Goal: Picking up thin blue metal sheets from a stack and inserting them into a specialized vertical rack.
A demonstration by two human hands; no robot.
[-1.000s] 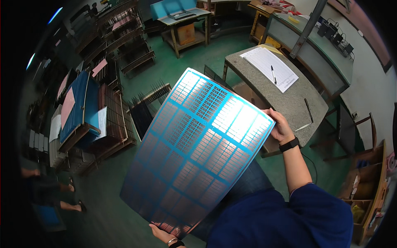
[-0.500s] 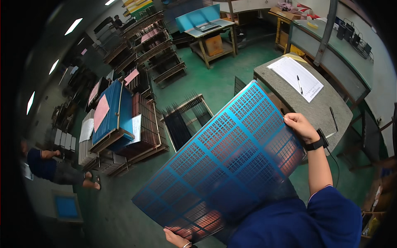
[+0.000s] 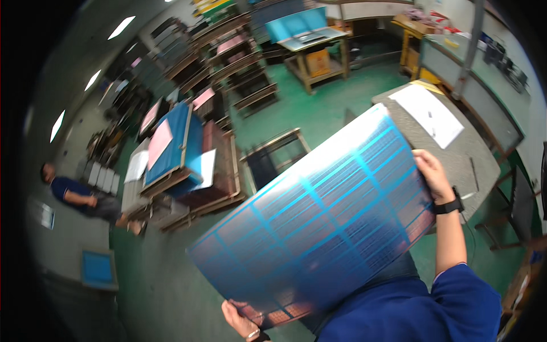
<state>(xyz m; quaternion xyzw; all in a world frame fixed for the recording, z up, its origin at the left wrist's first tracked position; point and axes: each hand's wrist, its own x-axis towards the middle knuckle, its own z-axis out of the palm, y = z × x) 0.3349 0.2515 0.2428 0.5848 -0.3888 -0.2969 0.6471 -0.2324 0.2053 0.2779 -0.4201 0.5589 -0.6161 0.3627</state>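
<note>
A large thin circuit board panel (image 3: 319,228), blue with a coppery grid pattern, is held slanted in front of my body. Glare whitens its far edge. My right hand (image 3: 434,179), with a dark watch on the wrist, is closed on the panel's right edge, the thumb on its upper face. Low in the picture, my left hand (image 3: 239,320) grips the near left corner, its other fingers partly hidden beneath. Just beyond the panel's right side stands a grey table (image 3: 456,162), carrying a printed paper sheet (image 3: 420,111) and a black pen (image 3: 473,174).
Left of the panel, a rack holds upright blue panels (image 3: 175,142) with a pink sheet (image 3: 160,142) on them. A slotted rack (image 3: 259,171) stands on the green floor. Another person (image 3: 74,191) is at the far left. A wooden workbench (image 3: 316,40) stands behind.
The whole view has shifted, so the surroundings sit further right. The panel has tilted and now catches bright glare along its far edge. Both hands keep their hold on it.
</note>
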